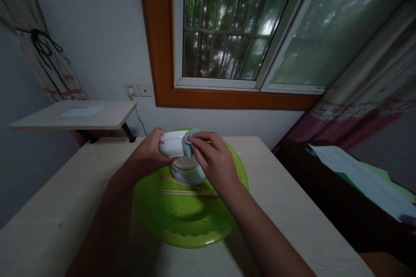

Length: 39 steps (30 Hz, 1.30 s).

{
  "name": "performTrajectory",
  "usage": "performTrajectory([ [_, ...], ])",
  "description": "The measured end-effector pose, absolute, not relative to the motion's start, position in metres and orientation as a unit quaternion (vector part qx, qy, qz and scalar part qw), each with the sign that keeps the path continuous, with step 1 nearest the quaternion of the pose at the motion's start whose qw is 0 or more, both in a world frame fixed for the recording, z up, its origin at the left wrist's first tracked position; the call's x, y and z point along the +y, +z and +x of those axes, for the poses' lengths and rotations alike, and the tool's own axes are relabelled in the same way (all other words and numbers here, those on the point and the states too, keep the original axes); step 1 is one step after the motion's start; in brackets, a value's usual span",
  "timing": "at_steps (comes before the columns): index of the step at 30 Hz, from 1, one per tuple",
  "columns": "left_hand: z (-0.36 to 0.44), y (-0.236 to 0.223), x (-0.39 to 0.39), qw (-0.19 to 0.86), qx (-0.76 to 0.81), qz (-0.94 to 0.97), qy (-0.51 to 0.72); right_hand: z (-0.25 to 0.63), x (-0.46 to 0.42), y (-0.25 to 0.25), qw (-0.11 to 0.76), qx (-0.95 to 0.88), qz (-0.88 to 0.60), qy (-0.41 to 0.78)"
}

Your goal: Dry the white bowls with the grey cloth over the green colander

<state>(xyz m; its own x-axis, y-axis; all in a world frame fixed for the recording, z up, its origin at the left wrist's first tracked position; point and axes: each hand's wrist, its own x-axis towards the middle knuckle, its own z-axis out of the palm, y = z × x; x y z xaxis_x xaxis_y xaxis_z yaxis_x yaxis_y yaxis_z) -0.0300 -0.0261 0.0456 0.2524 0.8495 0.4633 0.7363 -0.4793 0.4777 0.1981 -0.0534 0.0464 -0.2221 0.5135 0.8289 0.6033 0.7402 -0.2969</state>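
My left hand (150, 151) grips a white bowl (171, 143) with small red marks, held on its side above a green plastic basin (182, 220). My right hand (212, 159) presses a grey cloth (189, 140) against the bowl's rim. Under the hands, inside the basin, sits another white bowl (188, 171). Beside it a pair of wooden chopsticks (186, 189) lies across the basin. Both hands hover over the far half of the basin.
The basin stands on a pale wooden table (58, 216) against a white wall under a window. A small raised shelf (74, 114) with a paper is at the far left. Dark furniture with papers (354, 177) and a curtain stand at the right.
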Motion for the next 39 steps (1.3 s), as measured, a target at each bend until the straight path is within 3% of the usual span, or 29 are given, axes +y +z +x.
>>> performTrajectory([
  [10, -0.029, 0.044, -0.025, 0.105, 0.497, 0.788, 0.347, 0.189, -0.055, 0.046, 0.510, -0.783, -0.351, -0.051],
  [22, -0.035, 0.048, -0.025, 0.220, 0.530, 0.759, 0.306, 0.199, -0.040, 0.037, 0.518, -0.752, -0.406, 0.022],
  [28, -0.028, 0.048, -0.026, 0.206, 0.525, 0.769, 0.300, 0.181, -0.049, 0.044, 0.461, -0.808, -0.366, -0.019],
  [34, -0.035, 0.045, -0.021, 0.224, 0.533, 0.762, 0.293, 0.200, -0.022, 0.029, 0.504, -0.747, -0.430, 0.054],
  [39, -0.036, 0.044, -0.019, 0.232, 0.540, 0.755, 0.289, 0.189, -0.027, 0.034, 0.508, -0.760, -0.404, 0.014],
])
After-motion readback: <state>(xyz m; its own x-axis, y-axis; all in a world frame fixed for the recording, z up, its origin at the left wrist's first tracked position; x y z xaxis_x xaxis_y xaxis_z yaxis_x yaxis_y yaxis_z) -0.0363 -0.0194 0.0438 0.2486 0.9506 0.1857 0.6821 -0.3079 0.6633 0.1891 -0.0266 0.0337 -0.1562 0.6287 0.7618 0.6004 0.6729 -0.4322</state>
